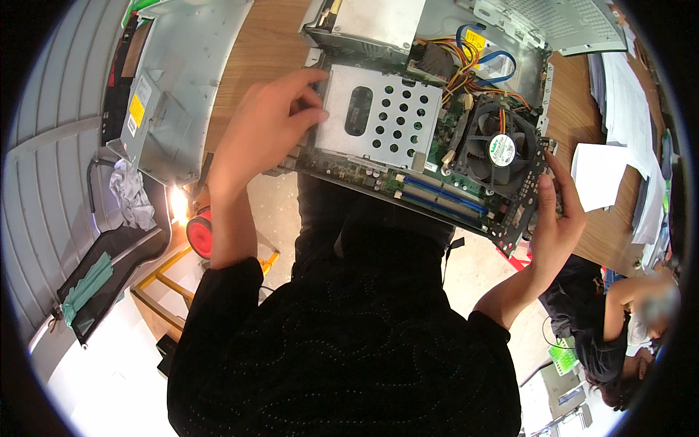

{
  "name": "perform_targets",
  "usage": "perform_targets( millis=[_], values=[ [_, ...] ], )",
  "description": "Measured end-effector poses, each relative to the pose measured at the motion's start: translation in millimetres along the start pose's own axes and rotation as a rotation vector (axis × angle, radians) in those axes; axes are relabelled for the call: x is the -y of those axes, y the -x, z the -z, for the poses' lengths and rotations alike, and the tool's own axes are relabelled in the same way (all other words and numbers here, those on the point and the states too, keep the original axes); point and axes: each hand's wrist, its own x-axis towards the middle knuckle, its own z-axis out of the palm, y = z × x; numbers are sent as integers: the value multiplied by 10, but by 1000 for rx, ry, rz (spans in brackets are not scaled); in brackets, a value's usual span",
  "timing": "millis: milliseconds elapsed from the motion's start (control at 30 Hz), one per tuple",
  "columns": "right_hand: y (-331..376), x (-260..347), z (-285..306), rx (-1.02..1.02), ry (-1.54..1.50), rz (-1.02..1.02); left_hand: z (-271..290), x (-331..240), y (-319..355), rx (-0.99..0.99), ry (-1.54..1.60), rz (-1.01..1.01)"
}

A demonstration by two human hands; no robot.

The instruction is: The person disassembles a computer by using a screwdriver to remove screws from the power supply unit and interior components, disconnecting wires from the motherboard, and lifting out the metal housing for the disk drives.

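An opened desktop computer case (408, 200) sits at the table's near edge, its circuit board showing. A silvery drive bracket (397, 120) with round holes and one long slot covers its left part. My left hand (273, 120) is at the bracket's left edge, index finger and thumb curled against it, other fingertips partly hidden. On the other side, my right hand (559, 200) grips the case's right edge, thumb on top and the fingers wrapped around the outer side. Between them a black cooling fan (499, 142) with a round white label sits beside blue memory slots (444, 198).
Coloured cables (466, 62) loop behind the fan. A second metal case (178, 87) stands at the left, papers (619, 138) lie on the wooden table (561, 127) at the right. A lit lamp (179, 204) glows at lower left. Another person (597, 313) is at lower right.
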Motion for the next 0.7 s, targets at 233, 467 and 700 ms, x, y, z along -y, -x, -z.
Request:
perform_targets(
  millis=[233, 467, 700],
  values=[
    [-5, 94, 11, 25, 64, -31, 54, -137, -97, -43, -50, -52],
    [23, 32, -78, -82, 20, 17, -42, -306, 74, -34, -218, 5],
    [17, 109, -126, -163, 123, 91, -142, -449, 185, 42, -487, -304]
  ],
)
